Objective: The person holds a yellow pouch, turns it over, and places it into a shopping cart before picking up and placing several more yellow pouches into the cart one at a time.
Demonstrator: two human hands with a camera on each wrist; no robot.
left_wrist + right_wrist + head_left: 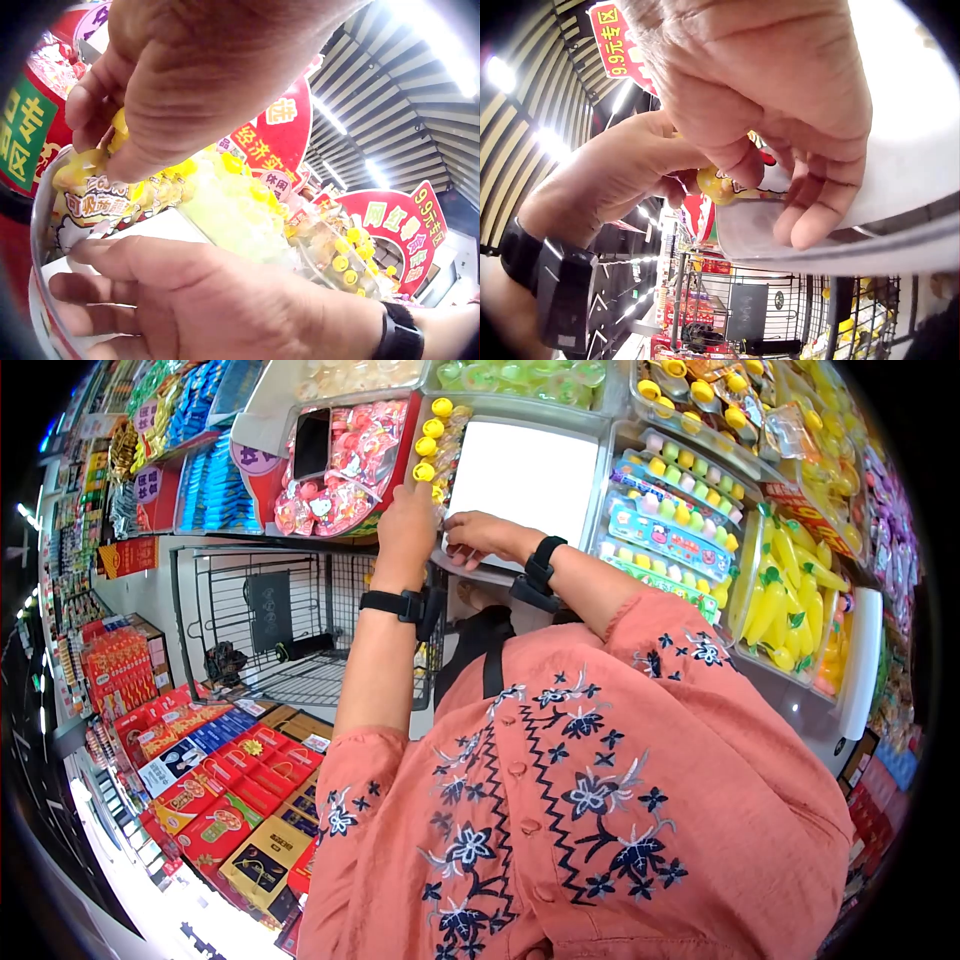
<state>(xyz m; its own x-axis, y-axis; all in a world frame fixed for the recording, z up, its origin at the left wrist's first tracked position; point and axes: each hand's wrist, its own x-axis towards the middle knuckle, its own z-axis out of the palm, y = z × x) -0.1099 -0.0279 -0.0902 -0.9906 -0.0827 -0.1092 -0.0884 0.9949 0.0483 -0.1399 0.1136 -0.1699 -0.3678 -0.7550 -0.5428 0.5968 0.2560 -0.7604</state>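
Observation:
A row of jelly pouches with yellow caps (427, 448) stands along the left side of a clear bin. My left hand (408, 525) is at the near end of this row. In the left wrist view its fingers and thumb pinch the yellow top of the front jelly pouch (94, 201), which has a cartoon print. Close beside it is my right hand (490, 538), over the bin's near edge. Its thumb (94, 253) lies right at the pouch's lower part, and the fingers are loosely bent around nothing. A white flat surface (525, 480) fills the rest of the bin.
A wire shopping cart (300, 625) stands below the shelf at left. Left of the bin are pink candy packs (360, 455) with a dark phone (311, 444) on them. At right are trays of egg-shaped sweets (670, 525) and yellow banana-shaped packs (790, 595).

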